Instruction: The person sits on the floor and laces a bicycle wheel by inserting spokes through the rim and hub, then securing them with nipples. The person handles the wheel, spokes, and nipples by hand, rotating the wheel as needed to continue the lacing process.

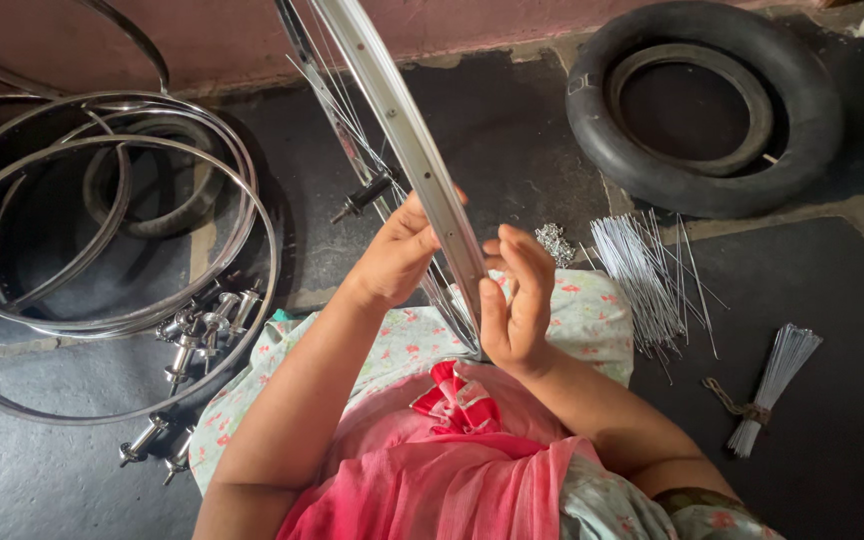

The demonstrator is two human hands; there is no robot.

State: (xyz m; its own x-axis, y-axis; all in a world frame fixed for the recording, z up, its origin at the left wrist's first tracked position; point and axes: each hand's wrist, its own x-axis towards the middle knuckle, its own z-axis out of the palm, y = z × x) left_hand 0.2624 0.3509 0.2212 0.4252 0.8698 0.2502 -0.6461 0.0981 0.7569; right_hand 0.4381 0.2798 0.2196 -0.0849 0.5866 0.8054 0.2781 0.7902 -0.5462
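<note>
Left hand: your left hand [395, 255] sits at the centre of the frame, fingers curled around the left edge of the wheel rim [407, 135] and closed on it.
Right hand: your right hand [517, 300] is just right of the rim, palm turned toward it, fingers loosely bent and half open; the fingertips [505, 250] lie at the rim's edge, and you cannot tell whether they pinch a spoke or a nipple.
Rim: it stands on edge over your lap and runs up to the top centre of the frame, with thin spokes [337, 95] already fanned out to the hub [364, 197] just left of your left hand.
Step in hand: it looks like lacing, seating a spoke end at a rim hole.
Next move: it likely calls for a steady left grip while the right fingertips work finely at the hole.
Small parts: a little heap of nipples [555, 243] lies just right of your right hand.
Loose spokes: a spread pile [647, 275] lies right of centre on the floor, and a tied bundle [774, 385] lies at the lower right.
Farther out: a black tyre [702, 105] at the upper right, bare rims [112, 250] stacked at the left, spare hubs [197, 335] beside them.
</note>
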